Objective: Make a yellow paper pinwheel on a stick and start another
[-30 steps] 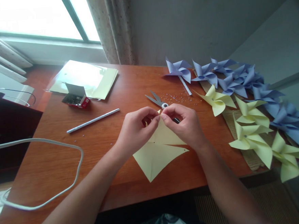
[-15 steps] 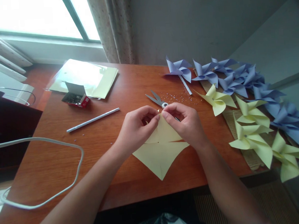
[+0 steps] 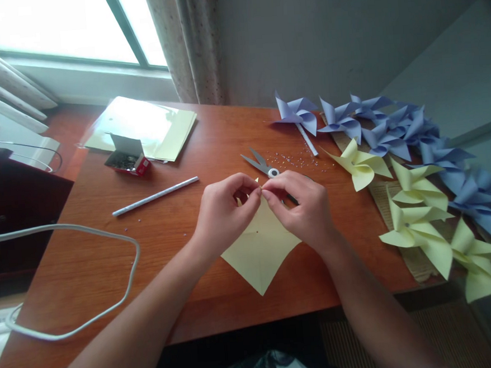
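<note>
A pale yellow paper square (image 3: 261,253) with cut diagonals lies on the wooden table (image 3: 183,255), one corner pointing toward me. My left hand (image 3: 224,213) and my right hand (image 3: 301,205) meet above its far corner, thumbs and forefingers pinching the paper's far tip together. Whether a small pin is between the fingertips cannot be told. Scissors (image 3: 263,165) lie just beyond my right hand, their handles hidden behind it.
A white paper stick (image 3: 155,196) lies left of my hands. A red box of pins (image 3: 126,160) and a sheet stack (image 3: 140,127) sit far left. Yellow pinwheels (image 3: 416,217) and blue pinwheels (image 3: 384,126) line the right. A white cable (image 3: 88,284) loops on the left.
The yellow paper has turned under my hands so its near corner points at me, and its right flap has been drawn in. Both hands stay pinched at the far tip.
</note>
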`<state>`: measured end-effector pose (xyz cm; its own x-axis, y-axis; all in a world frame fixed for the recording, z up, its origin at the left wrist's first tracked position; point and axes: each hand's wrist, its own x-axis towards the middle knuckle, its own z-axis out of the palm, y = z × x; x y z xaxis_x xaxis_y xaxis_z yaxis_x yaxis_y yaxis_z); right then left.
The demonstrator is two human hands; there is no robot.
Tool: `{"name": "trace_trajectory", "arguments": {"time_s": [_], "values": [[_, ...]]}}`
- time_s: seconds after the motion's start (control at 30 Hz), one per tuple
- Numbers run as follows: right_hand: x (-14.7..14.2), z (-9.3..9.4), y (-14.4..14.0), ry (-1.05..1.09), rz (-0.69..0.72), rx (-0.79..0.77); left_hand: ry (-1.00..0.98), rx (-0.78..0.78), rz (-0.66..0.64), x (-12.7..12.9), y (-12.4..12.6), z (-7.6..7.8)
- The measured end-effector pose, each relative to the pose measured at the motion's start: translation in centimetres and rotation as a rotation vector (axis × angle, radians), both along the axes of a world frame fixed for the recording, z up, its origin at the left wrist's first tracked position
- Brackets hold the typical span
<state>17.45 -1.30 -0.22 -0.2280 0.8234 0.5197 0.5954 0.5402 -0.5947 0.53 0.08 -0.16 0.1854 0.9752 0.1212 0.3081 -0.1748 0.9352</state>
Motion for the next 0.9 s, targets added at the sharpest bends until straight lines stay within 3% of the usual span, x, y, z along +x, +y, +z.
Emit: {"name": "trace_trajectory", "arguments": {"time_s": [0.13,0.57,0.9], "values": [[-0.09,-0.12,0.02,-0.027,0.006,0.070,0.021,0.046,0.024,0.03,-0.07,-0.15],[-0.14,0.09,-0.10,0.060,-0.077,-0.013,0.159,0.229,0.016,-0.02,-0.16,-0.05],[0.12,-0.17,0.09,0.055,-0.076,-0.086,0.180,0.244,0.033,-0.09,-0.16,-0.11]]}}
